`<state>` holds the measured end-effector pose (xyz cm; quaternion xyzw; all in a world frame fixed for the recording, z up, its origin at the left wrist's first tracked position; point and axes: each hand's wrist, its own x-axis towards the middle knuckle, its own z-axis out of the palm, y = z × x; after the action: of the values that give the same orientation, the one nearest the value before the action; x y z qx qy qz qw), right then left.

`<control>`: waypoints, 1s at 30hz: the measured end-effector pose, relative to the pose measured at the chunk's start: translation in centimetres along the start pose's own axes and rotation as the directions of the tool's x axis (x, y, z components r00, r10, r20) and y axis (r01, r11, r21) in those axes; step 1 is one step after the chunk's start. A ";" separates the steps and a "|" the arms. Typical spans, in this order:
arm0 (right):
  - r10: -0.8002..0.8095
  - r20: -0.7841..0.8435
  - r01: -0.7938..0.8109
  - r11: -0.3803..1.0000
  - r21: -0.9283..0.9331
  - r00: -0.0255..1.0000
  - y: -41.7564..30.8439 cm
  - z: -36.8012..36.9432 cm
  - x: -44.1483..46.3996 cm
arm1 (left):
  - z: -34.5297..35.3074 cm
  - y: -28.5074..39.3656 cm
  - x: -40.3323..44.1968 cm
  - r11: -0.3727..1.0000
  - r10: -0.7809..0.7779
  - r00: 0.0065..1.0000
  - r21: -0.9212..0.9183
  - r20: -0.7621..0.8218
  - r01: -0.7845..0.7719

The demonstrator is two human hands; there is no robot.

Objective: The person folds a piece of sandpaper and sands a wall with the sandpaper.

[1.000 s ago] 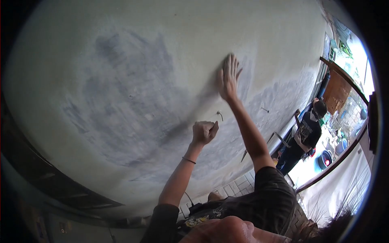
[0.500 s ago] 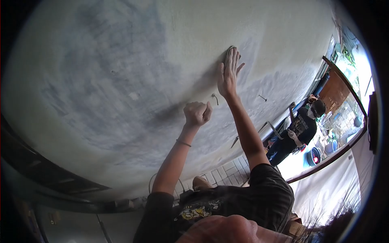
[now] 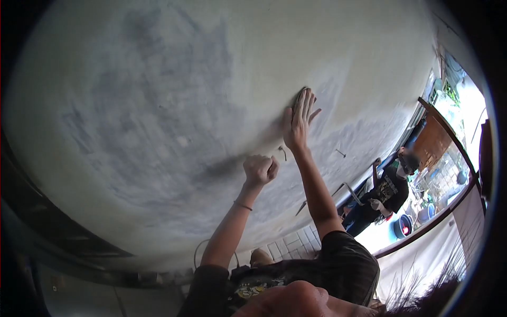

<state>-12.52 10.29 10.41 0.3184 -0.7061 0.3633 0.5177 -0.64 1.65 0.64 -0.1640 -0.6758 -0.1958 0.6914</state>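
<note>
My left hand (image 3: 260, 169) is a closed fist beside the pale wall (image 3: 274, 47), with the thumb over the curled fingers; nothing sticks out of it. A dark band circles that wrist. Higher up and to the right, my right hand (image 3: 299, 121) lies palm down on the wall, its middle fingers long and close together, thumb and little finger apart. Under its fingertips shows the edge of a thin, dark thing (image 3: 304, 89), mostly hidden. A small bent hook (image 3: 283, 153) sticks out between the two hands. Broad grey, smeared patches (image 3: 158, 116) cover the wall.
A second thin metal piece (image 3: 340, 153) juts from the wall right of my right arm, with a bracket (image 3: 351, 193) below. At the right stands a co-worker (image 3: 388, 190) in dark clothes, near a dark bucket (image 3: 403, 226). Brick paving (image 3: 290, 244) shows at the wall's foot.
The view has shifted. Against the hook, my right hand sits a little lower on the wall than a second ago. My left fist has barely moved. The co-worker's lower hand has changed position.
</note>
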 end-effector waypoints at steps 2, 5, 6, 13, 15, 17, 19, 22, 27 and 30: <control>0.039 0.017 -0.039 0.999 0.002 0.999 -0.1 -1.4 2.3 | -0.5 0.8 0.0 0.999 -0.045 0.999 -0.019 -0.006 0.045; 0.043 -0.086 -0.041 0.999 0.027 0.995 -0.1 -2.7 10.0 | -0.6 0.6 -0.5 0.998 -0.049 0.997 -0.030 0.052 0.051; 0.030 -0.117 -0.025 0.999 0.044 0.993 -0.3 -3.1 11.3 | -0.7 0.6 -0.5 0.997 -0.067 0.996 -0.022 0.065 0.068; 0.061 0.003 -0.061 0.998 -0.020 0.998 0.0 0.0 -1.7 | -1.0 0.9 -0.4 0.997 -0.073 0.995 -0.026 0.071 0.075; 0.080 0.041 -0.079 0.997 -0.016 0.996 -0.8 -0.4 -3.9 | -0.8 0.5 -0.5 0.997 -0.047 0.997 -0.055 0.056 0.050; 0.121 0.047 -0.120 0.993 -0.012 0.992 -1.3 -1.1 -3.0 | -1.0 0.6 -0.2 0.998 -0.037 0.996 -0.047 0.084 0.041; 0.116 0.013 -0.116 0.993 0.014 0.993 -1.2 -2.1 1.1 | -1.4 1.0 0.0 0.998 -0.026 0.993 -0.047 0.118 0.032; 0.092 -0.035 -0.091 0.995 0.038 0.995 -0.6 -2.8 4.6 | -1.7 1.1 0.3 0.998 -0.062 0.985 -0.012 0.159 0.065; 0.082 -0.013 -0.082 0.996 0.036 0.997 -0.4 -1.2 -2.2 | -1.4 0.5 -0.4 0.998 -0.055 0.985 0.002 0.165 0.055; 0.073 0.102 -0.071 0.997 -0.026 0.992 -0.3 -1.4 -5.9 | -1.4 0.4 -0.5 0.991 -0.091 0.974 -0.080 0.209 0.110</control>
<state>-10.03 11.76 5.09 0.3053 -0.7469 0.3571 0.4706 0.71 1.32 0.11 -0.1801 -0.7413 -0.2433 0.5991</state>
